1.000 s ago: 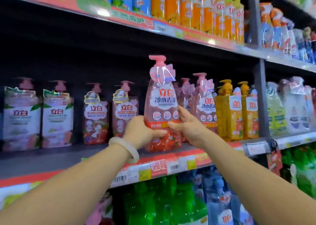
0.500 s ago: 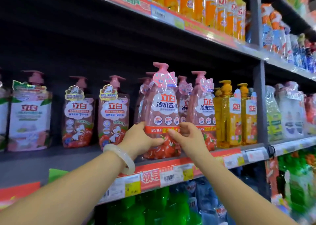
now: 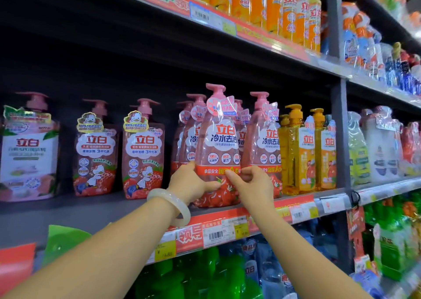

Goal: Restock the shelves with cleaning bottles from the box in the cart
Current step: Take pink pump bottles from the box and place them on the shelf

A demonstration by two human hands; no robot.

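From the head view, both hands are holding a pink pump bottle (image 3: 217,153) standing at the front edge of the middle shelf (image 3: 250,210). The left hand (image 3: 190,183) is wrapping its grip around the bottle's lower left side, while the right hand (image 3: 252,185) is pinching the lower right, probably squaring the label forward beside a matching pink bottle (image 3: 264,144). Yellow bottles (image 3: 305,153) are standing just right.
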